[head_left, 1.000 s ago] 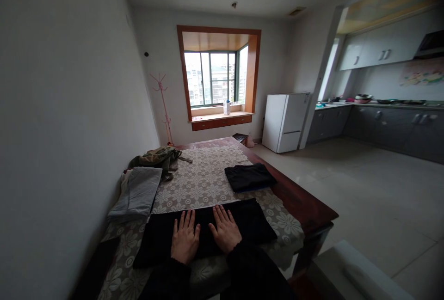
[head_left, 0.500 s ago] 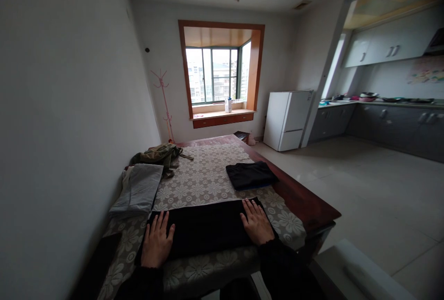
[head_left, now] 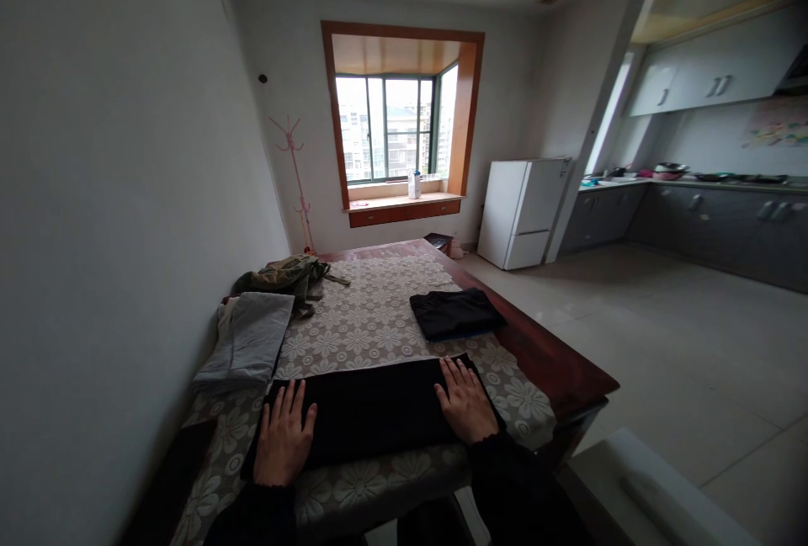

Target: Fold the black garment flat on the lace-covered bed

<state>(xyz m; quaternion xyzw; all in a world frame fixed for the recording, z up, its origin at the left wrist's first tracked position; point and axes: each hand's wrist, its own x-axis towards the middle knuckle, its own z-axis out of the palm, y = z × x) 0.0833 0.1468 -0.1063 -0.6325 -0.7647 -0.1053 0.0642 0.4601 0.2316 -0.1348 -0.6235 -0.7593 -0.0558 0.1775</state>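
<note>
A long black garment [head_left: 372, 407] lies flat across the near end of the table, on a lace floral tablecloth [head_left: 372, 319]. My left hand [head_left: 283, 437] rests palm down on its left end, fingers spread. My right hand [head_left: 465, 401] lies flat on its right end, fingers apart. Neither hand grips anything. Beyond the right hand sits a folded black garment [head_left: 455, 312] near the table's right side.
Folded grey clothing [head_left: 249, 342] and an olive green garment [head_left: 281, 274] lie along the wall side of the wooden table [head_left: 561, 365]. A white fridge [head_left: 521, 211], a window, a pink coat stand [head_left: 294, 184] and kitchen cabinets [head_left: 707, 222] stand further off.
A second ago both hands lay close together at the middle of the black garment. They slid apart to its two ends and have stayed there.
</note>
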